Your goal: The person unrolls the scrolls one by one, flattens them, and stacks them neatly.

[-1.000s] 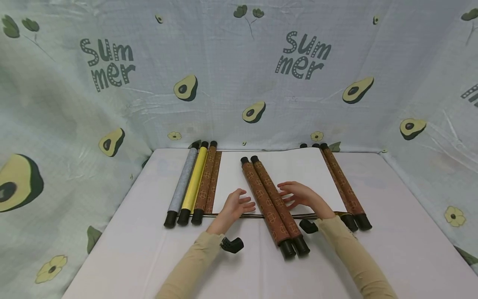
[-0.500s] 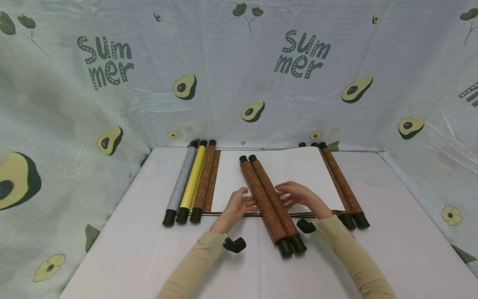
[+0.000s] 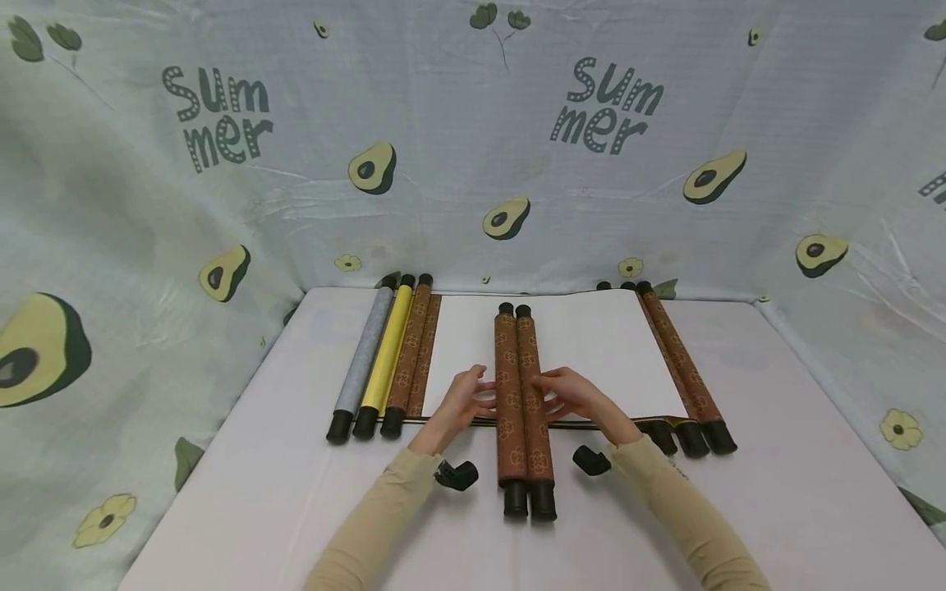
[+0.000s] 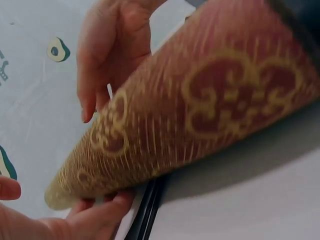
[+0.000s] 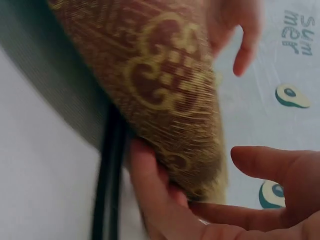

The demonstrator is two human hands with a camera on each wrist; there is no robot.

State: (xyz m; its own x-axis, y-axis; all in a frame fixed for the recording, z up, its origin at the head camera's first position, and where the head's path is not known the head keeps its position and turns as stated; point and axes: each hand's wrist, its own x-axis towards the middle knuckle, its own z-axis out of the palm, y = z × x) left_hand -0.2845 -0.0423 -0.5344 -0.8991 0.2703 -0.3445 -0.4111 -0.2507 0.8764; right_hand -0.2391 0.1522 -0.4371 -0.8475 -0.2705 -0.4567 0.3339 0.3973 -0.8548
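Note:
Two parallel brown rolls with gold flower patterns and black end knobs, looking like a rolled scroll (image 3: pixel 510 419), stand lengthwise between the hands. On their left, my left hand (image 3: pixel 461 400) extends its fingers to the near roll; in the left wrist view those fingers (image 4: pixel 102 212) reach beneath it, with the thumb apart. My right hand (image 3: pixel 580 396) holds the other side. In the right wrist view its fingers (image 5: pixel 150 175) curl under the patterned roll (image 5: pixel 170 85), while the thumb stays off the surface. Fingertips under the rolls are partly hidden.
Behind lies a white sheet (image 3: pixel 591 345) with black-edged layers at its front. Grey (image 3: pixel 365 353), yellow (image 3: pixel 388 353) and brown rolls (image 3: pixel 409 353) line its left side. More brown rolls (image 3: pixel 683 361) lie on the right. A patterned cloth (image 3: pixel 443 107) hangs beyond the table (image 3: pixel 259 492).
The pair of brown rolls has turned from a slant to nearly straight, its near end swinging left. My right hand has moved left along with it; my left hand stays close beside it.

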